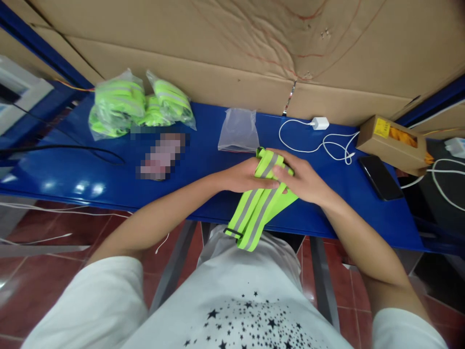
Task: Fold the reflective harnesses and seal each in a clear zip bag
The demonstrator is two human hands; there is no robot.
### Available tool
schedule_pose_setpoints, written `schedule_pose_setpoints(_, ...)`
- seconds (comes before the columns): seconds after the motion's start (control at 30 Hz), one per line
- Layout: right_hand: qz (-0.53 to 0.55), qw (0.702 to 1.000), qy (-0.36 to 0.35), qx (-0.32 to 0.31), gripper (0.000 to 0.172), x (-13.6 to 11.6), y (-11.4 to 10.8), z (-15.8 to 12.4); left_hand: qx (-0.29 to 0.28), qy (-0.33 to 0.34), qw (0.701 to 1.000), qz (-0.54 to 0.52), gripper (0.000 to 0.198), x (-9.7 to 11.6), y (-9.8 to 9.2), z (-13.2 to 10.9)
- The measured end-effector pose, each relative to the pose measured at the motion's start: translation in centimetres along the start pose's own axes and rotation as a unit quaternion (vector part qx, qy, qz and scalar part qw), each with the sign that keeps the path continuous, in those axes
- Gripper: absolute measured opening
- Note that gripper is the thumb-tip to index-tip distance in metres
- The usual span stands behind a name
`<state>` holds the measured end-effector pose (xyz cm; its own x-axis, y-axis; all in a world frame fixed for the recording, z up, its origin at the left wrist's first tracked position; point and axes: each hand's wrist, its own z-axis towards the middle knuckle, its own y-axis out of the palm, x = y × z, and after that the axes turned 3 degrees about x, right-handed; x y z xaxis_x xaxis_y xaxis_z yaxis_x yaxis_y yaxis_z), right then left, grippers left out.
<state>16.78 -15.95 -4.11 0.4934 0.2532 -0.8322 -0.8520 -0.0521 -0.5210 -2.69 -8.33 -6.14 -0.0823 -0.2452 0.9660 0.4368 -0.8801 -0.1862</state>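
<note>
A bright yellow-green strap (pixel 258 212) with grey stripes is bunched between my hands over the front edge of the blue table. My left hand (pixel 246 176) is closed around its folded upper part from the left, thumb across the front. From the right, my right hand (pixel 302 177) grips the same folds, its thumb pressed on the strap. The strap's lower end hangs in loops toward my lap, with a black buckle (pixel 233 233) on it. Just behind my hands lies a flat clear plastic bag (pixel 239 130).
Bagged yellow-green straps (pixel 121 103) are piled at the table's back left, near a blurred-out item (pixel 162 156). Toward the right are a white charger (pixel 320 123) with its cable, a cardboard box (pixel 392 143) and a black phone (pixel 380 178). A cardboard wall (pixel 203 72) stands behind.
</note>
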Motion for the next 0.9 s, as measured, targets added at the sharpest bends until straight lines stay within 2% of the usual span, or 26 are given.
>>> schedule_pose_setpoints(0.07,-0.027,0.999,-0.016,0.020,0.061,0.0,0.6,-0.1,0.028,0.010,0.999,0.012,0.038,-0.5,0.0,0.0)
schedule_pose_setpoints(0.13,-0.048,0.997,-0.032,0.056,0.055,0.1,1.0,-0.1,0.031,0.001,1.000,-0.007,0.037,-0.6,0.1,0.0)
schedule_pose_setpoints(0.27,-0.085,0.985,-0.099,0.112,0.049,0.3,1.0,0.0,0.024,-0.026,0.995,-0.097,0.038,-0.2,0.4,0.0)
schedule_pose_setpoints(0.37,-0.117,0.971,-0.158,0.135,0.049,0.2,0.5,0.0,0.017,-0.081,0.978,-0.190,0.035,0.0,0.5,-0.2)
schedule_pose_setpoints(0.43,-0.136,0.964,-0.183,0.137,0.048,0.1,0.1,-0.2,-0.008,-0.124,0.960,-0.252,0.034,0.2,0.5,-0.3)
schedule_pose_setpoints(0.53,-0.162,0.956,-0.200,0.140,0.050,0.1,-0.2,-0.4,-0.079,-0.155,0.940,-0.294,0.042,0.5,0.4,-0.2)
schedule_pose_setpoints(0.63,-0.177,0.948,-0.226,0.136,0.051,0.3,-0.3,-0.6,-0.131,-0.130,0.950,-0.250,0.044,0.7,0.5,-0.1)
schedule_pose_setpoints(0.7,-0.172,0.947,-0.239,0.132,0.051,0.4,-0.1,-0.6,-0.131,-0.121,0.960,-0.215,0.039,0.7,0.6,0.0)
schedule_pose_setpoints(0.8,-0.114,0.964,-0.190,0.145,0.046,0.2,0.2,-0.4,-0.079,-0.135,0.975,-0.160,0.028,0.6,0.8,-0.1)
schedule_pose_setpoints(0.9,0.008,0.985,-0.064,0.159,0.045,-0.4,0.4,-0.1,-0.055,-0.129,0.983,-0.122,0.024,1.1,0.9,-0.2)
